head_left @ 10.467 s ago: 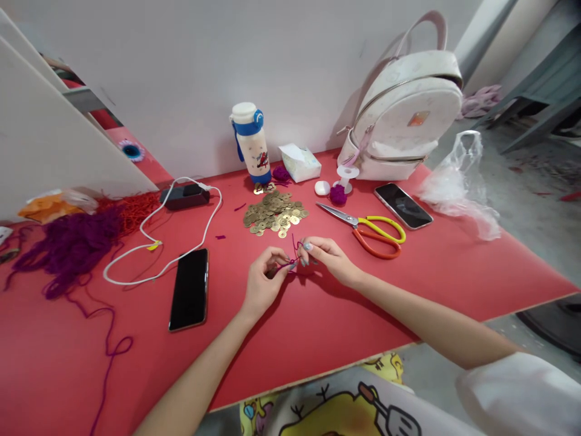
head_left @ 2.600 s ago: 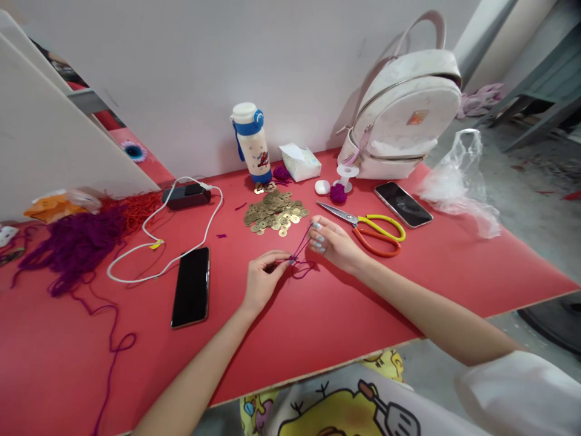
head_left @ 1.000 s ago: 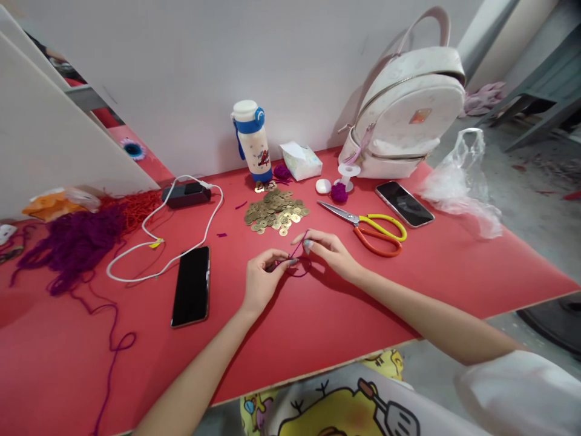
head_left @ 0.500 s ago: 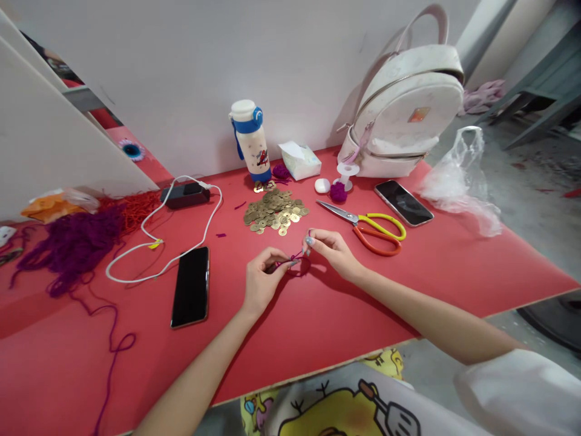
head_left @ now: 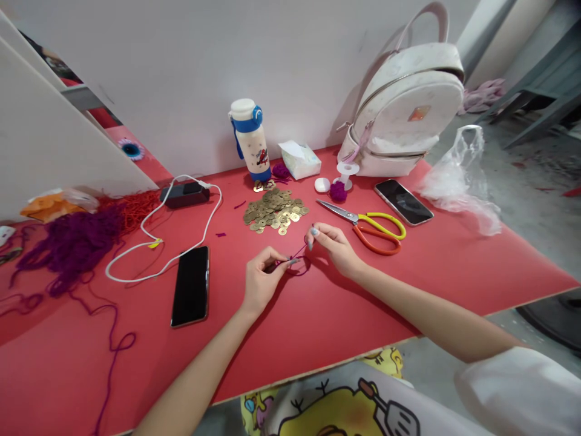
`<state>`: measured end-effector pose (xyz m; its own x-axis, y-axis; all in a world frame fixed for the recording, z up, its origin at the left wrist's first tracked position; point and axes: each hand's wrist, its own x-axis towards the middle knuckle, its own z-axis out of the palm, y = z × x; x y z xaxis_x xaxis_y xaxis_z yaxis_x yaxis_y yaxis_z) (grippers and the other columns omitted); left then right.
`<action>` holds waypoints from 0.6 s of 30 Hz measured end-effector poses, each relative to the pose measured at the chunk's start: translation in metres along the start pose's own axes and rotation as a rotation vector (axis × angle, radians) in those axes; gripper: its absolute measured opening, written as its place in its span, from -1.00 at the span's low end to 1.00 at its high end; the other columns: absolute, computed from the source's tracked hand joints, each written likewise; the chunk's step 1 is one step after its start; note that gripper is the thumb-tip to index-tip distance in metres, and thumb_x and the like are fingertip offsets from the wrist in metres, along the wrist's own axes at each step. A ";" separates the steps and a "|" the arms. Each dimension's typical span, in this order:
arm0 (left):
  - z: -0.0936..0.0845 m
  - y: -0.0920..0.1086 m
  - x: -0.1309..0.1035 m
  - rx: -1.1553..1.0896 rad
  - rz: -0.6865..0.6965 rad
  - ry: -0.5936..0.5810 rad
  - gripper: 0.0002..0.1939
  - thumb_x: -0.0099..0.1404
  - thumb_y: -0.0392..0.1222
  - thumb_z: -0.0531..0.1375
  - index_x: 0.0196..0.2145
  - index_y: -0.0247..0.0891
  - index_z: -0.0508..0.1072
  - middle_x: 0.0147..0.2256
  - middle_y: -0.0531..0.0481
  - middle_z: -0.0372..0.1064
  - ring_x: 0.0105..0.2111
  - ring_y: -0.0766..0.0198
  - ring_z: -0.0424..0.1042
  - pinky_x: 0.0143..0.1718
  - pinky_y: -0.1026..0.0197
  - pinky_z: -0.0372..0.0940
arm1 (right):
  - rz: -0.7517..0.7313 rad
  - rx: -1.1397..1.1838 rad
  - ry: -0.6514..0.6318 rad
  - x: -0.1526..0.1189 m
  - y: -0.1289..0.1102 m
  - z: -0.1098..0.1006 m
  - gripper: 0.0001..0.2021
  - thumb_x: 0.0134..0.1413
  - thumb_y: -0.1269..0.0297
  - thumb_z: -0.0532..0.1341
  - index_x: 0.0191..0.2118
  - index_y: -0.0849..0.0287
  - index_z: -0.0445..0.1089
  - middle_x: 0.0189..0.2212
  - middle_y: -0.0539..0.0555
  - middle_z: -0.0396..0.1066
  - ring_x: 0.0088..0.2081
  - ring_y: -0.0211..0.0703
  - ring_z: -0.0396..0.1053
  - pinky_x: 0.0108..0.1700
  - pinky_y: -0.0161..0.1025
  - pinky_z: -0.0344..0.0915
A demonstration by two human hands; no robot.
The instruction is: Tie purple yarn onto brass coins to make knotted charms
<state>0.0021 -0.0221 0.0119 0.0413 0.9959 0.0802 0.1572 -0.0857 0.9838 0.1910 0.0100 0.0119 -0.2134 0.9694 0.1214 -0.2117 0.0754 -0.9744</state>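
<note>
Between my hands is a purple cord (head_left: pixel 300 274), part of it hanging in a small loop over the red table. My left hand (head_left: pixel 265 275) is closed, pinching the cord between thumb and fingertips. A short length runs taut from there up to my right hand (head_left: pixel 330 245), whose thumb and forefinger are closed on it. Beyond my hands lies a pile of brass coins (head_left: pixel 275 211) with holes in their centres. Scissors (head_left: pixel 363 224) with one yellow and one orange handle rest to the right of my right hand.
A phone (head_left: pixel 190 287) and white cable (head_left: pixel 131 280) lie left, near tangled purple yarn (head_left: pixel 77 248). Along the back stand a bottle (head_left: pixel 250 142), a tissue pack (head_left: pixel 300 160), a spool (head_left: pixel 347 174) and a white backpack (head_left: pixel 403 115). Another phone (head_left: pixel 403 203) and a plastic bag (head_left: pixel 463 181) are right.
My right hand has moved slightly up and away from the left, drawing out a longer stretch of cord. My left hand stays almost in place.
</note>
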 end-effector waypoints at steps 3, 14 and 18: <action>0.000 -0.002 0.002 -0.018 -0.009 -0.010 -0.85 0.13 -0.22 0.32 -0.50 -0.26 0.40 -0.46 -0.01 0.51 -0.40 0.25 0.52 -0.33 0.26 0.39 | 0.006 0.046 0.074 0.004 0.000 -0.002 -0.59 0.17 -0.09 0.18 -0.52 0.11 0.23 -0.49 -0.02 0.22 -0.43 -0.22 0.22 -0.28 -0.24 0.28; -0.003 -0.003 0.009 0.021 -0.067 -0.001 -0.85 0.10 -0.17 0.33 -0.34 -0.26 0.55 -0.39 -0.06 0.57 -0.36 0.18 0.57 -0.29 0.21 0.45 | -0.104 -0.187 0.100 0.005 0.000 -0.008 -0.68 0.25 -0.01 0.12 -0.38 0.10 0.36 -0.39 0.04 0.34 -0.28 -0.15 0.32 -0.10 -0.15 0.33; -0.004 -0.006 0.009 0.018 -0.083 -0.009 -0.89 0.12 -0.19 0.30 -0.40 -0.27 0.58 -0.40 -0.09 0.59 -0.34 0.14 0.58 -0.23 0.15 0.47 | -0.195 -0.377 0.220 0.010 0.009 -0.011 -0.81 0.23 0.10 0.16 -0.15 0.07 0.35 -0.01 0.14 0.26 0.04 -0.06 0.27 0.00 -0.10 0.35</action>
<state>-0.0022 -0.0122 0.0077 0.0357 0.9994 -0.0030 0.1777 -0.0034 0.9841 0.1978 0.0229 0.0023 0.0118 0.9521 0.3055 0.1419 0.3008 -0.9431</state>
